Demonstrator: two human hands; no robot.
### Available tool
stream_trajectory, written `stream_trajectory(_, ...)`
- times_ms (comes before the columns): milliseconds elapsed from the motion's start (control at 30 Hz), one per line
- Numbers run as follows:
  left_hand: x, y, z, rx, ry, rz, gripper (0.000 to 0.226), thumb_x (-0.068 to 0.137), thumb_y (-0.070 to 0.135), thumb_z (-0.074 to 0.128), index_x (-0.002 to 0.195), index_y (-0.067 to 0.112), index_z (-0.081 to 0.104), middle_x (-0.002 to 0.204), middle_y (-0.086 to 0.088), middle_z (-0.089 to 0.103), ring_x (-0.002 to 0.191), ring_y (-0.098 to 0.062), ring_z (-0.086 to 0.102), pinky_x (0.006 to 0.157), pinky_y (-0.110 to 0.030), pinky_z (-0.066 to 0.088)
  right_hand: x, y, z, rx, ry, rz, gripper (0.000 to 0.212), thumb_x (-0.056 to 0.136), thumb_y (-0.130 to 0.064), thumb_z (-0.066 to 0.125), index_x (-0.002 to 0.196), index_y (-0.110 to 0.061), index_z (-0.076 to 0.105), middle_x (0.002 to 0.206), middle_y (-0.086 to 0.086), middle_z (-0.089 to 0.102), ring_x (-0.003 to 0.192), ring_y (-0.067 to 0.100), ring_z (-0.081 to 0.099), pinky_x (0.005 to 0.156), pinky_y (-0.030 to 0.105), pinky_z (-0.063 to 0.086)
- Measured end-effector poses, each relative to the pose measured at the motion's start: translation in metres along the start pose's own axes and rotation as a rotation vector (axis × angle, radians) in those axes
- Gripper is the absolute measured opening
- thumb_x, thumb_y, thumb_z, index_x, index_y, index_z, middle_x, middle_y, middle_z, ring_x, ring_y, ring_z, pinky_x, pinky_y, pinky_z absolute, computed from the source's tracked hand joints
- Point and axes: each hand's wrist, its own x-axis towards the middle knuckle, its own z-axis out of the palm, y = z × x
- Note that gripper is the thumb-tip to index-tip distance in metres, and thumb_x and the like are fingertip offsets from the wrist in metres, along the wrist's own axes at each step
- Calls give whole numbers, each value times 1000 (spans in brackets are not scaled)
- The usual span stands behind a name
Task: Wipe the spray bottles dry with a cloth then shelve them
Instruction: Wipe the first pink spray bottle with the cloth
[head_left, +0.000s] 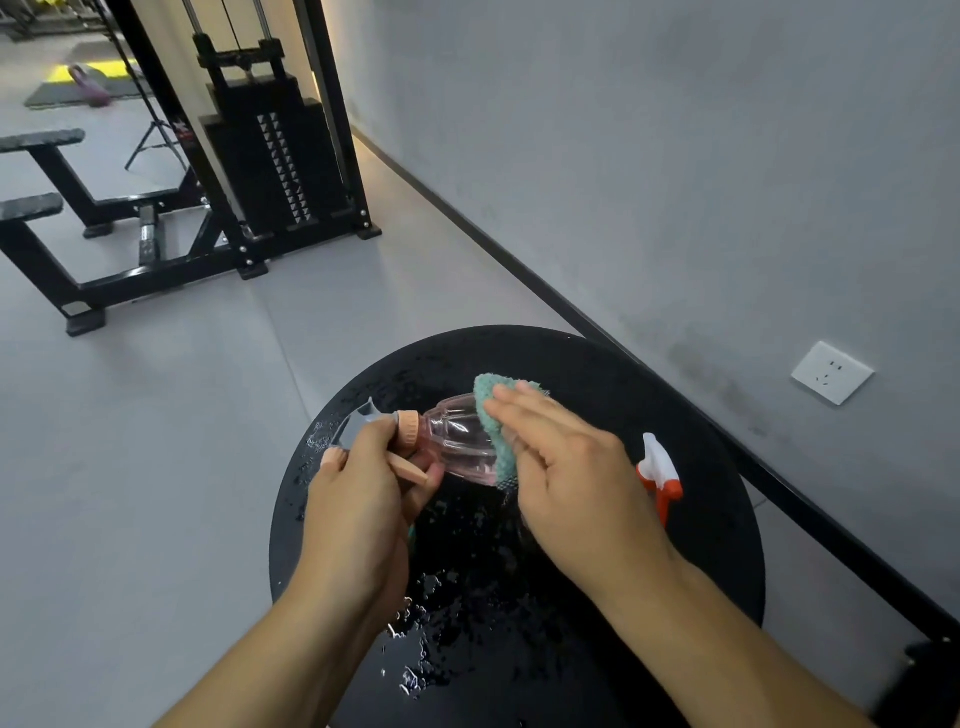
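Both forearms run in from the bottom edge and are cut off there, over a round black table (691, 452) whose near rim is also cut off by the frame; water droplets (426, 597) lie scattered on its top, thickest on the near side and along its left edge. Above the table's middle the left hand (358, 499) is clamped around the grey spray head (358, 423) and peach trigger of a clear pink bottle (457, 441), which lies sideways in the air, its peach collar next to the hand. The bottle's base is hidden under a teal cloth (493, 410), pressed against it by the right hand (576, 473) with fingers laid flat and close together; what the palm grips beneath cannot be seen. Toward the table's right side, a white and orange spray head (660, 473) shows just behind the right hand, and its bottle is hidden. No label or writing can be read on either bottle. Beyond the table, a white socket (832, 372) sits on the grey wall, and farther to the table's left stands a black weight machine (265, 156).
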Motion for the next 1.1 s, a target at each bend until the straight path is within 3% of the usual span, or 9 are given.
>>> stream_trajectory(100,-2,1,0,-10,17,8,22,101,12,61,80,5,61,100,-14,66,90,-21,76,73,-30,65,-1,-1,0,5,24,24,45,102,-8,51,142,-27,55,148,-16,49,140,-10,33,117,19,29)
stream_trajectory(167,-3,1,0,-14,-5,-6,10,102,14,61,97,5,62,93,-11,68,89,-19,76,72,-29,64,-2,-5,2,-9,-14,-11,45,101,-8,51,142,-27,55,148,-17,49,141,-11,30,116,12,23)
stream_trajectory(300,0,5,-1,-45,-19,-3,20,103,16,60,121,6,59,85,-8,72,84,-17,77,73,-31,66,-1,-4,0,19,-13,-20,42,103,-11,51,141,-28,56,146,-18,50,139,-13,30,115,10,24)
stream_trajectory(467,-2,10,2,-63,-43,18,8,104,16,57,102,8,61,85,-7,72,91,-19,78,81,-34,66,0,-2,-1,102,107,46,37,104,-13,52,138,-25,59,144,-15,53,137,-11,35,112,8,26)
stream_trajectory(567,-3,9,1,-43,-40,16,21,104,16,57,86,9,64,81,-5,70,88,-17,78,86,-36,66,-1,-2,2,89,56,23,40,104,-13,52,140,-28,57,145,-18,51,138,-12,33,118,24,31)
stream_trajectory(633,-2,12,2,-59,-36,25,27,105,16,57,79,9,60,83,-7,70,88,-18,78,78,-33,66,0,-1,-1,105,65,33,38,104,-13,52,139,-26,58,144,-17,52,137,-11,36,115,17,31)
stream_trajectory(733,0,14,2,-67,-29,46,28,105,16,57,78,9,57,88,-10,70,97,-22,79,78,-33,66,2,-1,-5,132,134,71,36,104,-14,52,138,-22,60,142,-13,56,134,-8,40,109,4,28)
stream_trajectory(900,-6,12,3,-38,-31,15,19,106,17,58,92,7,64,91,-11,70,97,-20,79,81,-32,66,-1,-1,-2,79,49,30,38,104,-11,51,139,-24,58,145,-15,52,137,-11,36,110,4,24)
stream_trajectory(1100,-7,15,4,-24,-32,25,24,106,16,57,86,7,64,84,-8,72,94,-18,79,84,-34,66,2,-2,-4,115,93,78,37,104,-13,51,138,-23,59,143,-14,55,135,-10,38,108,2,25)
